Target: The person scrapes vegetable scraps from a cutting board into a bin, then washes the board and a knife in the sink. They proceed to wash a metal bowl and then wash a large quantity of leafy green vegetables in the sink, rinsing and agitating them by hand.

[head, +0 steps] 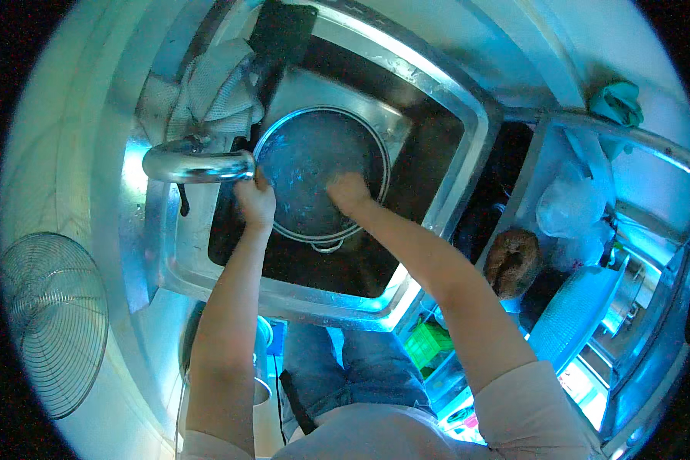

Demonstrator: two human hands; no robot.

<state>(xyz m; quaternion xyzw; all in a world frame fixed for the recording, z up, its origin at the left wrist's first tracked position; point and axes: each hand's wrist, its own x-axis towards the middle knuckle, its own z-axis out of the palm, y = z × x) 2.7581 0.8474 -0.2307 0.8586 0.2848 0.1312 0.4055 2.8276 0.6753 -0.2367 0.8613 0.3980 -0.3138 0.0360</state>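
Observation:
A round metal pot [307, 210] with a small loop handle [326, 246] sits in a stainless steel sink [471, 155]. My left hand [256, 201] is at the pot's left rim, under the curved end of a chrome faucet [198, 165]. Its thumb shows on the rim, and the other fingers are partly hidden. Inside the pot, my right hand [351, 194] is bent down against the dark, wet-looking interior. Blur hides those fingertips, so whether they hold anything is unclear.
A crumpled pale cloth [221, 95] lies behind the faucet. At left hangs a round wire rack [57, 325]. Right of the sink are clear plastic bags [572, 204], a brown rounded object [512, 261] and a blue plastic basket [578, 316]. A green crate [428, 345] sits lower down.

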